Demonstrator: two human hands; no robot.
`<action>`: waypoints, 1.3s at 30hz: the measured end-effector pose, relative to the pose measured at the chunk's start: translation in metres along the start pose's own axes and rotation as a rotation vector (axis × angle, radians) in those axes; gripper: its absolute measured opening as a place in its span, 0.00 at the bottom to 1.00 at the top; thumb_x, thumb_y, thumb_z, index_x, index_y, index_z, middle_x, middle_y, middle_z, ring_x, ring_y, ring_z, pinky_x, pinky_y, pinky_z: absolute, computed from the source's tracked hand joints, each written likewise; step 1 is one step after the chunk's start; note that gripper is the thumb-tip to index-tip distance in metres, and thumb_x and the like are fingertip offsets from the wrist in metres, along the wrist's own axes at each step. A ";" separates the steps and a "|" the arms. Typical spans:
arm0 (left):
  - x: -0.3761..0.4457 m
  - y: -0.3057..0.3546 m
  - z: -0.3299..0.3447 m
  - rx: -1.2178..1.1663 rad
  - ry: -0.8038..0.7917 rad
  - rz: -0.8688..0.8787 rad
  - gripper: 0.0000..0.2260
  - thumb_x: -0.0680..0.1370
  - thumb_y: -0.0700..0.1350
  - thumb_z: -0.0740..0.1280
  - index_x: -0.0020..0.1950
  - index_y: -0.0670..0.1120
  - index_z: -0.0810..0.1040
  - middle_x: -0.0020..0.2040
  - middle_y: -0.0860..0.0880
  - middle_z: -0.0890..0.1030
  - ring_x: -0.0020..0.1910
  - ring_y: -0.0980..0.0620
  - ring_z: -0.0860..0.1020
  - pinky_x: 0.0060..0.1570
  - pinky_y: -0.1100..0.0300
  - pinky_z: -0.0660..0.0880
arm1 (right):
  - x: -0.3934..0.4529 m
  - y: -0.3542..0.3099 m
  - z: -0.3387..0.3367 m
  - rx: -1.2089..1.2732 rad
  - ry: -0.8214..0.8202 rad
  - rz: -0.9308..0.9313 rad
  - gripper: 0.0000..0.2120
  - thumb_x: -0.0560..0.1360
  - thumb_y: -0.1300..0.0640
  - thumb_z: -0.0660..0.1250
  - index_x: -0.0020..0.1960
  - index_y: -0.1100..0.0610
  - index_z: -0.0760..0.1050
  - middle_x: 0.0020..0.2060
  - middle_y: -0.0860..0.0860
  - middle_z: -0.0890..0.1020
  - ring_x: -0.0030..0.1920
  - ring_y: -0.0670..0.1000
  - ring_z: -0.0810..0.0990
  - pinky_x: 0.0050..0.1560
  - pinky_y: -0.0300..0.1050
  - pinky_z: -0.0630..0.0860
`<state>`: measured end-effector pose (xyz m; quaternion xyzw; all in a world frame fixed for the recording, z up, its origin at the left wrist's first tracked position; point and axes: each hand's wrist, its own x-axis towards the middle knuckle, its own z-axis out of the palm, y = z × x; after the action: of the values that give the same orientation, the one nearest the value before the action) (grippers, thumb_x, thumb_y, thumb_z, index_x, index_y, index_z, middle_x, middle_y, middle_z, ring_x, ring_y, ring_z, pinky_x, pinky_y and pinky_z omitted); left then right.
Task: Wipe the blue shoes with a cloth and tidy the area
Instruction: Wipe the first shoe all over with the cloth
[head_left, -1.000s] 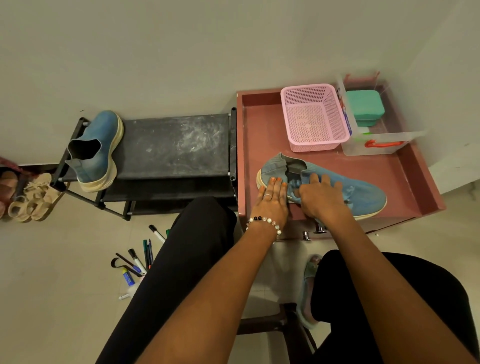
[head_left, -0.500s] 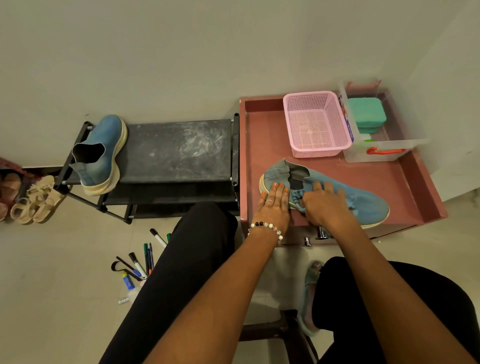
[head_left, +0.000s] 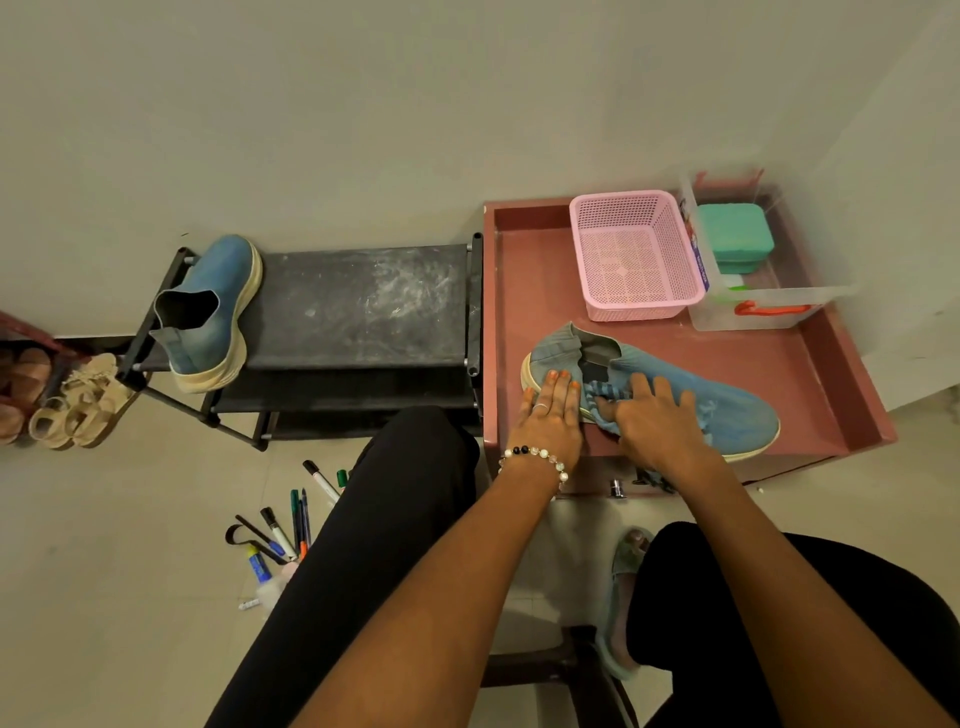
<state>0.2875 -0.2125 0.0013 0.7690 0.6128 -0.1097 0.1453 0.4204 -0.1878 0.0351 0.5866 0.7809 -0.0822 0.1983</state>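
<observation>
One blue shoe lies on its side on the reddish-brown tray table, toe pointing right. My left hand presses flat on its heel end. My right hand grips a blue striped cloth against the shoe's middle. The second blue shoe stands on the left end of the black shoe rack, apart from both hands.
A pink mesh basket and a clear box holding a green case sit at the table's back. Markers lie scattered on the floor by my left leg. Beige sandals rest left of the rack.
My right hand has slid the cloth a little along the shoe's side, and more of the striped cloth shows between the hands. The left hand stays on the heel.
</observation>
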 end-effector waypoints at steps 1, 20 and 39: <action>0.000 0.000 0.000 -0.006 0.000 0.004 0.27 0.82 0.39 0.50 0.77 0.38 0.40 0.78 0.41 0.40 0.77 0.43 0.39 0.74 0.48 0.40 | 0.001 -0.002 0.000 -0.019 0.026 -0.001 0.19 0.80 0.53 0.55 0.70 0.42 0.63 0.65 0.56 0.63 0.65 0.59 0.61 0.60 0.56 0.63; -0.004 -0.007 -0.001 0.032 0.031 0.062 0.28 0.82 0.38 0.50 0.77 0.39 0.39 0.78 0.42 0.40 0.77 0.44 0.39 0.75 0.48 0.40 | 0.000 0.003 0.002 -0.047 -0.003 0.002 0.17 0.79 0.53 0.55 0.67 0.45 0.68 0.64 0.56 0.65 0.66 0.59 0.61 0.61 0.58 0.63; 0.005 -0.020 -0.020 0.191 0.098 0.102 0.24 0.81 0.38 0.43 0.77 0.35 0.46 0.78 0.38 0.48 0.77 0.42 0.47 0.73 0.46 0.40 | -0.011 0.030 -0.013 0.523 0.213 -0.032 0.23 0.71 0.64 0.66 0.64 0.52 0.76 0.58 0.56 0.71 0.58 0.58 0.73 0.55 0.46 0.71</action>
<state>0.2693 -0.1969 0.0167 0.8139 0.5662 -0.1221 0.0467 0.4483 -0.1839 0.0540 0.6108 0.7588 -0.2217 -0.0444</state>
